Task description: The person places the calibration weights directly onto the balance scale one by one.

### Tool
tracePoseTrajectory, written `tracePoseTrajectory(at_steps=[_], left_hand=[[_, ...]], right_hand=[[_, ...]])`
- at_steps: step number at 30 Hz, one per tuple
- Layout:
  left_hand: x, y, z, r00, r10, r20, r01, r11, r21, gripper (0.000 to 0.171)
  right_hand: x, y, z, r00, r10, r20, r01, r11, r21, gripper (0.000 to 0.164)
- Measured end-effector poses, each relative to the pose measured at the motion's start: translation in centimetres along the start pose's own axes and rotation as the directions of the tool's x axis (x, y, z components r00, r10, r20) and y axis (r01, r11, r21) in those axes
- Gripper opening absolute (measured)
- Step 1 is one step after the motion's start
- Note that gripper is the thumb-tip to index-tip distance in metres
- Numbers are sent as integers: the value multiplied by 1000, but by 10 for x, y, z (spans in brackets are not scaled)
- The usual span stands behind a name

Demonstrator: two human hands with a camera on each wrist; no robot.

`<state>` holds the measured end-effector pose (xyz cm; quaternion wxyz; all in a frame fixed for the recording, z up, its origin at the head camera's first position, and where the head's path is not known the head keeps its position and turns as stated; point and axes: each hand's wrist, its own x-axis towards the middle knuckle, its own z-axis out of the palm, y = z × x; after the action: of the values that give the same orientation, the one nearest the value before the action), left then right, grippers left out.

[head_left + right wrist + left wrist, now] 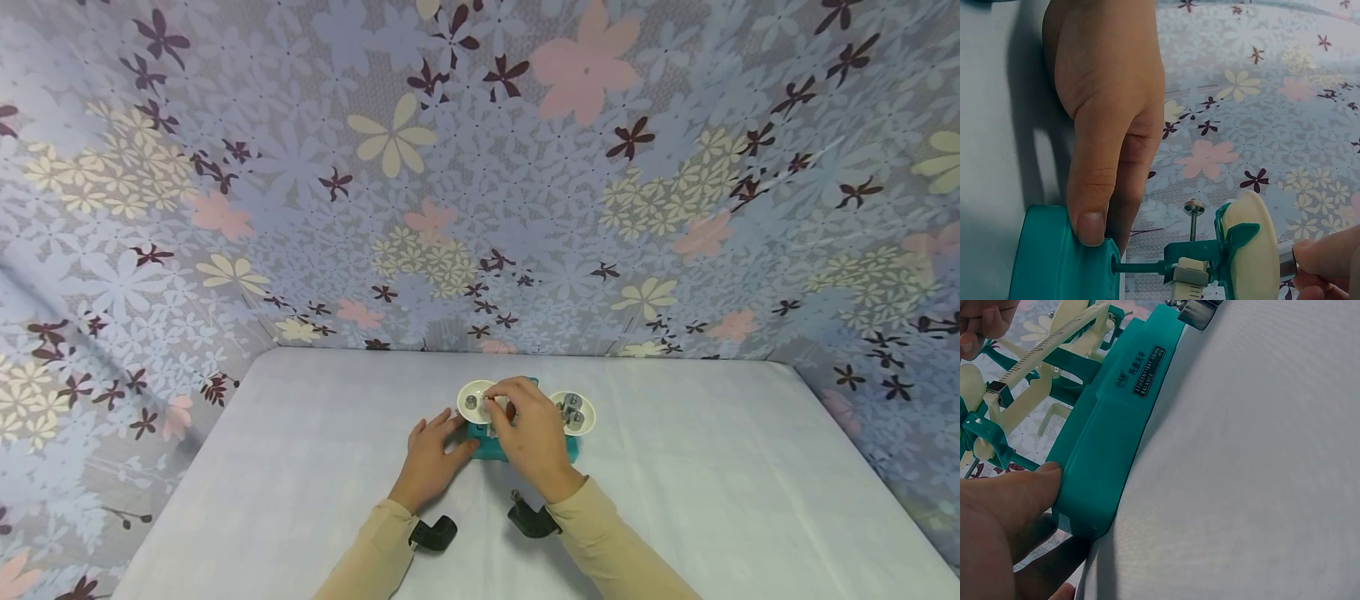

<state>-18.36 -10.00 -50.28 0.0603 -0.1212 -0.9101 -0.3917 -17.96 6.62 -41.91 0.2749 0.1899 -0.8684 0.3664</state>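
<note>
A teal student tray balance (pixel 489 451) with two cream pans stands on the table. My left hand (pixel 431 462) grips the left end of its base, thumb on the teal body (pixel 1100 469) and fingers around the end. Over the left pan (pixel 472 417), my right hand (pixel 534 437) pinches a small silver metal weight (pixel 1287 259) against the pan's surface. Another metal weight (pixel 471 401) sits in that pan. Several metal weights (pixel 572 400) rest in the right pan (pixel 588 417). In the left wrist view, a ruled beam (pixel 1054 345) with a dark-marked slider shows.
The table (pixel 720 475) has a pale cloth. Flower-patterned fabric (pixel 480 208) rises behind it and along both sides. Black wrist cameras hang under the left (pixel 435 533) and right (pixel 531 518) wrists, in front of the balance.
</note>
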Motion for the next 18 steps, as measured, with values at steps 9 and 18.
tracePoseTrajectory(at_steps=[9,18], left_hand=[[0,0,0,1000,-1,1,1,1000,-5,50],[-1,1,-1,1000,1,-1,-1,1000,-11,50]], right_hand=[[2,-2,5,1000,-2,-27,2,1000,-25,5],[4,-1,11,998,-29,-64,25,998,-49,5]])
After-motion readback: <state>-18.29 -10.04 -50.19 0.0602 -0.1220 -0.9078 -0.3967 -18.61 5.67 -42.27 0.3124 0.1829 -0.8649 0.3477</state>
